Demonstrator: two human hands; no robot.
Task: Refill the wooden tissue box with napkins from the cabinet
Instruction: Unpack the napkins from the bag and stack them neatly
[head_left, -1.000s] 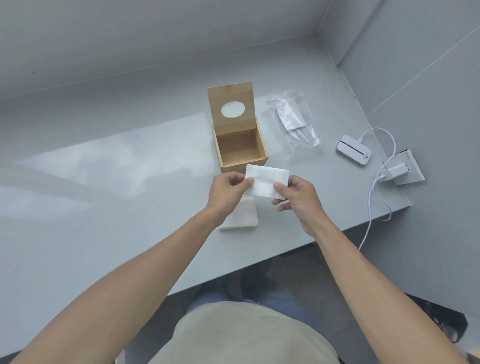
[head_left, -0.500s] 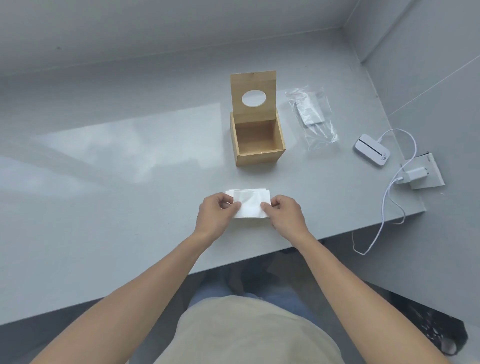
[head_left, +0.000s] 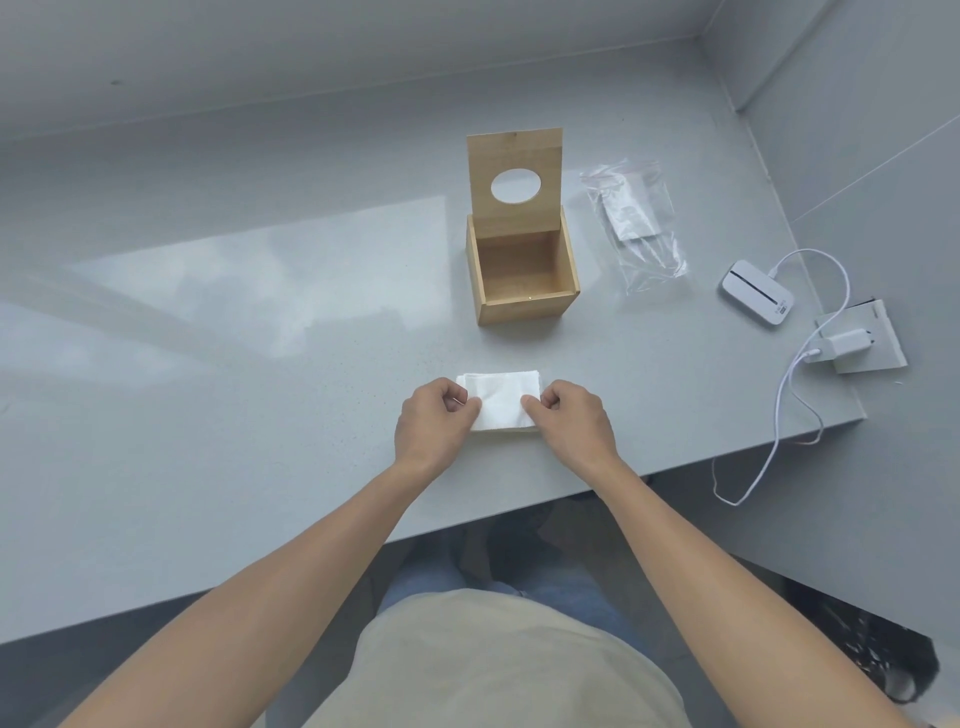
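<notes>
The wooden tissue box (head_left: 521, 306) stands on the grey table, its hinged lid (head_left: 515, 182) with an oval hole raised upright at the back; the inside is empty. In front of it, near the table's front edge, lies a small stack of white napkins (head_left: 501, 400). My left hand (head_left: 434, 423) pinches the stack's left side and my right hand (head_left: 569, 421) pinches its right side, thumbs on top. The stack rests flat on the table.
A clear plastic zip bag (head_left: 636, 226) lies right of the box. Further right sit a white device (head_left: 756, 300), a charger plugged into a socket plate (head_left: 860, 345), and a white cable (head_left: 789, 405) hanging over the table's edge. A wall closes the right side.
One second ago both hands held a napkin up by the box's front. They have come down toward me and now hold the napkins on the stack lying on the table.
</notes>
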